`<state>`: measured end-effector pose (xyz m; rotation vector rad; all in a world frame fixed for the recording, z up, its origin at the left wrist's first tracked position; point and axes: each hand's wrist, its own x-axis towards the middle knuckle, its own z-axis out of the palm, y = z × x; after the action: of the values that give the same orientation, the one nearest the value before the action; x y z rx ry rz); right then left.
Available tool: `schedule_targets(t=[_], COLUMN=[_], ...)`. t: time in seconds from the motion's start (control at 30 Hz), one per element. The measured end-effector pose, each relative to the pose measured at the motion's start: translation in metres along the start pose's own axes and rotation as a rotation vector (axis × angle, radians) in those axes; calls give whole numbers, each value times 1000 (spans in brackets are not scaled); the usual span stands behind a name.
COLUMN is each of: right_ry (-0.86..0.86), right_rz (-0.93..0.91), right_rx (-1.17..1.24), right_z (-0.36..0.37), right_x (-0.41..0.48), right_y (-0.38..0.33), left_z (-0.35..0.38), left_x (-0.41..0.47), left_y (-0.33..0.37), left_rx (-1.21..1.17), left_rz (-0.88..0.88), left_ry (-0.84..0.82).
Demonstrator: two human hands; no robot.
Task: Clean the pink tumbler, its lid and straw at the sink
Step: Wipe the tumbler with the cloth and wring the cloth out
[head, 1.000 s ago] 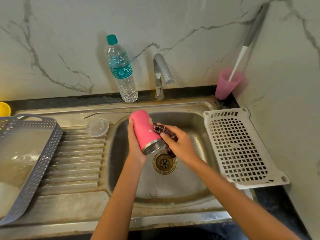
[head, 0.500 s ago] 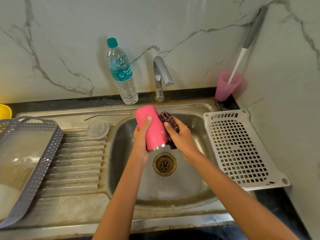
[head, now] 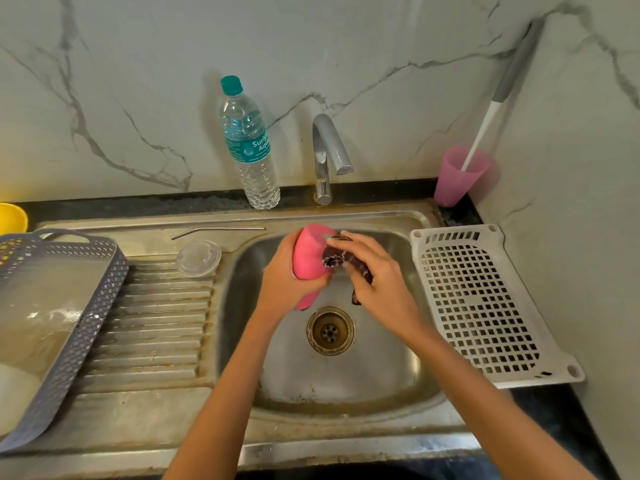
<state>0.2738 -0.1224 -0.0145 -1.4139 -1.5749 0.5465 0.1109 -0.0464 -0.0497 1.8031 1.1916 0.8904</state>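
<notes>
The clear lid lies on the drainboard, with the metal straw just behind it. Over the sink basin, above the drain, the left hand wraps its fingers round the pink tumbler, held tilted. From the right, the right hand pinches a dark scrubbing cloth against the tumbler's side

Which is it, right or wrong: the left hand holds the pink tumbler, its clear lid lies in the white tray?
Wrong: the head view shows the clear lid on the drainboard, not the white tray. The left hand does hold the pink tumbler.
</notes>
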Motion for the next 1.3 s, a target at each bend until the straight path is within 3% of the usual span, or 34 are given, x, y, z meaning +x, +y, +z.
schedule_targets(t=[0.17,0.27,0.4,0.57,0.67,0.8,0.93,1.03,1.1,1.17,1.2,1.23,1.3], right_ry=[29,19,-15,45,37,80,32,46,-14,-29,-11,7,18], right_rz=[87,144,61,158,262,158,91,284,494,649,663,645,508], right_rx=[24,16,-122,-48,-43,-200,-301,-147,146,637,754,774,564], right_z=[2,9,18,17,20,31,23,10,-1,-6,-4,1,16], right_x=[25,19,1,26,20,-7,9,27,32,26,22,18,5], right_y=[1,-3,-4,-7,-5,-6,-10,-11,-4,-1,1,1,0], left_z=[2,0,3,4,1,6,17,14,10,8,9,12,20], left_x=[-10,-8,-7,-17,-14,-14,-17,-12,-12,-12,-13,-14,-12], left_y=[2,-4,-5,-11,-15,-17,-10,-6,-4,2,3,7,11], left_rx=[176,232,258,455,495,439,530,585,420,86,-89,-255,-573], left_rz=[145,116,42,265,289,207,344,412,334,135,30,-80,-306], left_ry=[-46,17,29,34,60,65,4,58,60,34,43,79,175])
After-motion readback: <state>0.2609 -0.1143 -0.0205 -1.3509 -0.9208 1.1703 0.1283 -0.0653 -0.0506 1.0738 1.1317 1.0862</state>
